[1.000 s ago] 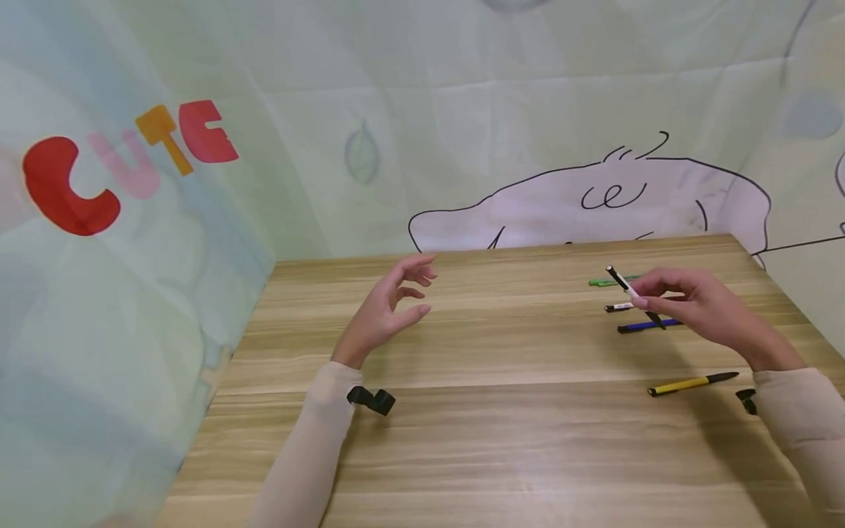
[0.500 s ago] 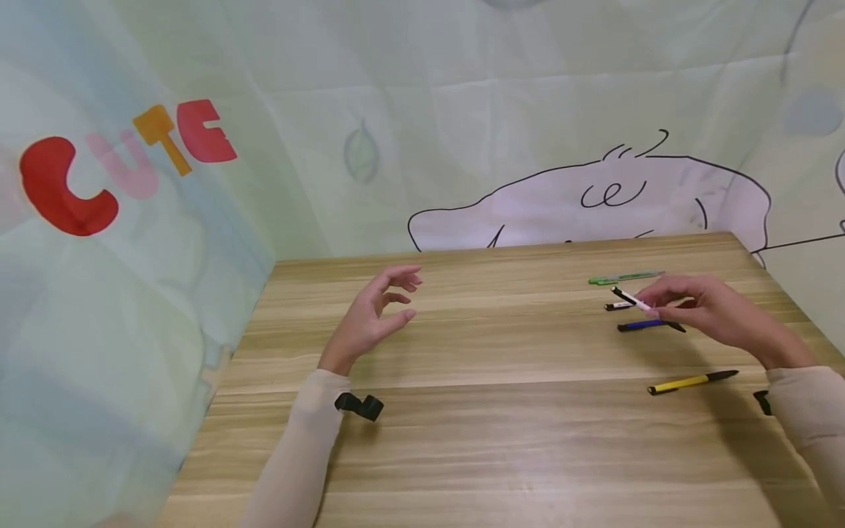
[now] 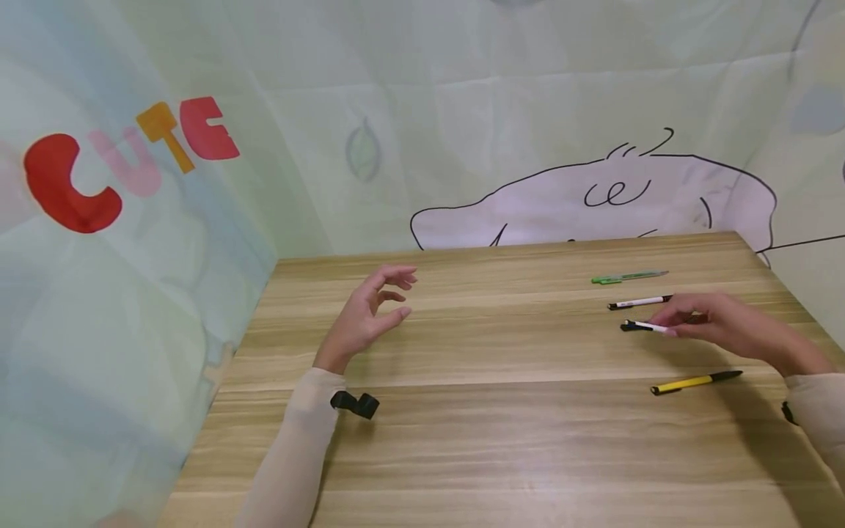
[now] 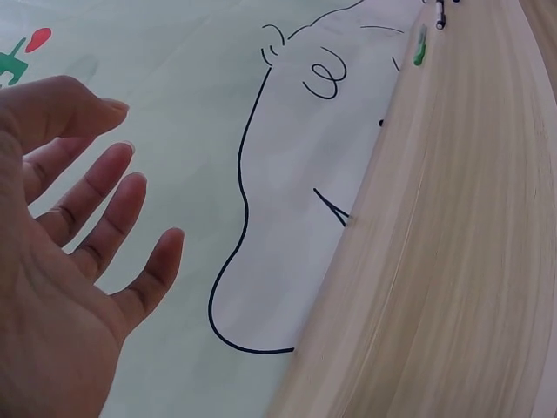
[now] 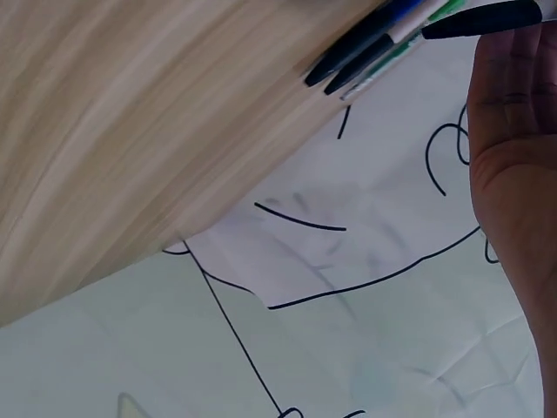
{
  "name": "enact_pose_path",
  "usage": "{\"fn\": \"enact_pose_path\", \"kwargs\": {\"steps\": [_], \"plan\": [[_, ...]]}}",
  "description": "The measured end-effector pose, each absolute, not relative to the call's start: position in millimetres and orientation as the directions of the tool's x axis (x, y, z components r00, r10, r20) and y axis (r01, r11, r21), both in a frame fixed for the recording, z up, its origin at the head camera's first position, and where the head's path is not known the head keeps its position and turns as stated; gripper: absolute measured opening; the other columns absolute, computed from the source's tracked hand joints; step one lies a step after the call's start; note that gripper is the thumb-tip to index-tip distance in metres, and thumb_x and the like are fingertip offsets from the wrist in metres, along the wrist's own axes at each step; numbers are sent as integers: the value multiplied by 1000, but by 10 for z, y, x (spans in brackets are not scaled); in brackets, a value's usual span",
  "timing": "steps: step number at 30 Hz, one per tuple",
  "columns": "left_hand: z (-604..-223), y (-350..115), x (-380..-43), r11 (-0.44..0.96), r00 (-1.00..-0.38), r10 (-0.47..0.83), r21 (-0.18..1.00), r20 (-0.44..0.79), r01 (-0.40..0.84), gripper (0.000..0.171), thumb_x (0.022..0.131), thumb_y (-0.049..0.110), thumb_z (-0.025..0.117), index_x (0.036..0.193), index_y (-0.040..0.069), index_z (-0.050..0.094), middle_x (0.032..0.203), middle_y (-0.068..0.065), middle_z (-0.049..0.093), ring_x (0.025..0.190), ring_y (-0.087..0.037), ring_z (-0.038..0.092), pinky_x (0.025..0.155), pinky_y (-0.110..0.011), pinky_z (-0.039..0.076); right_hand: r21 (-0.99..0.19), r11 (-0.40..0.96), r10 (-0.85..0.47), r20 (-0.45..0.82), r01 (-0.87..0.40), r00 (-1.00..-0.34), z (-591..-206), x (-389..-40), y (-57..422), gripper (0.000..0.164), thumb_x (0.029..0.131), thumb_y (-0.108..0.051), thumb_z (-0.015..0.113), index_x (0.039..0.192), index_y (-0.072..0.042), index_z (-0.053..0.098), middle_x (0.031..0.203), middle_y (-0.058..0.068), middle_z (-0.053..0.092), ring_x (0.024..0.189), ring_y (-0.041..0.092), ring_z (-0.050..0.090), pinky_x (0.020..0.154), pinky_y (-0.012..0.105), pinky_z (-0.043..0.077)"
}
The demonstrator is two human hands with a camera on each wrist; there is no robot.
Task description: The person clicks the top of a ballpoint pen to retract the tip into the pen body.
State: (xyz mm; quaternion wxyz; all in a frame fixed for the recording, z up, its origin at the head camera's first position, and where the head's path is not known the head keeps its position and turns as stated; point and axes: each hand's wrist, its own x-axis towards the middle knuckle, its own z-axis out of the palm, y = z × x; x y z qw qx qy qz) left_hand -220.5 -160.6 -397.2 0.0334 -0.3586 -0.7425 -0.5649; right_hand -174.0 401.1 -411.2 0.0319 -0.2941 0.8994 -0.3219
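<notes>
My right hand [image 3: 729, 326] pinches a white pen with black ends [image 3: 650, 327] between thumb and fingers, low over the right of the table. In the head view the blue pen is hidden behind it; the right wrist view shows the blue pen [image 5: 400, 10] on the tabletop. Just beyond lies another white pen [image 3: 637, 302], partly covered by my fingers, and farther back a green pen [image 3: 627, 277]. Nearer to me rests a yellow pen [image 3: 693, 383]. My left hand [image 3: 363, 315] hovers over the left half with loosely bent fingers and holds nothing.
The wooden table [image 3: 495, 440] meets a printed cloth backdrop [image 3: 330, 132] along its back edge. Another cloth side with coloured letters stands at the left. Black camera mounts sit on both wrists, the left mount [image 3: 356, 403] more fully visible.
My right hand has lowered the white pen and shifted slightly right and toward me, turning the pen flatter. The left hand has drifted a little left.
</notes>
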Motion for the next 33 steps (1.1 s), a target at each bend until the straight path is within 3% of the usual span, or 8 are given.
{"fn": "enact_pose_path", "kwargs": {"steps": [7, 13, 20, 27, 33], "plan": [[-3950, -1623, -2217, 110, -738, 497, 811, 456, 575, 57, 89, -13, 66, 142, 1, 50, 132, -10, 57, 119, -24, 53, 97, -55, 50, -549, 622, -598, 129, -559, -791, -4217, -1736, 4141, 30, 88, 4, 74, 105, -21, 76, 103, -9, 72, 88, 4, 65, 71, 17, 53], [-3939, -1649, -2230, 114, -737, 497, 808, 458, 579, 55, 89, -13, 66, 141, 0, 52, 133, -11, 57, 120, -35, 52, 97, -53, 51, -565, 610, -625, 87, -555, -776, -4276, -1707, 4172, 26, 89, -1, 74, 103, -22, 76, 98, -10, 71, 86, 3, 65, 70, 17, 53], [-3934, -1651, -2230, 118, -740, 496, 809, 455, 576, 56, 88, -17, 64, 140, 0, 52, 133, -7, 56, 119, -20, 53, 97, -52, 50, -514, 614, -647, 105, -598, -755, -4363, -1722, 4187, 28, 85, -1, 78, 98, -26, 77, 95, -14, 68, 84, -3, 61, 67, 17, 51], [-3940, -1659, -2228, 114, -745, 494, 816, 448, 567, 53, 90, -11, 66, 140, 3, 54, 134, -8, 55, 120, -32, 51, 98, -56, 49, -532, 622, -642, 74, -575, -763, -4417, -1741, 4212, 26, 85, -1, 79, 98, -24, 77, 94, -13, 66, 84, -2, 59, 65, 20, 54], [-3935, -1642, -2228, 124, -746, 497, 815, 443, 566, 51, 92, -6, 68, 140, 6, 55, 136, -18, 54, 121, -39, 50, 99, -53, 50, -515, 660, -620, 36, -546, -784, -4409, -1722, 4209, 28, 87, -6, 78, 101, -30, 77, 97, -18, 65, 87, -4, 59, 68, 21, 55]]}}
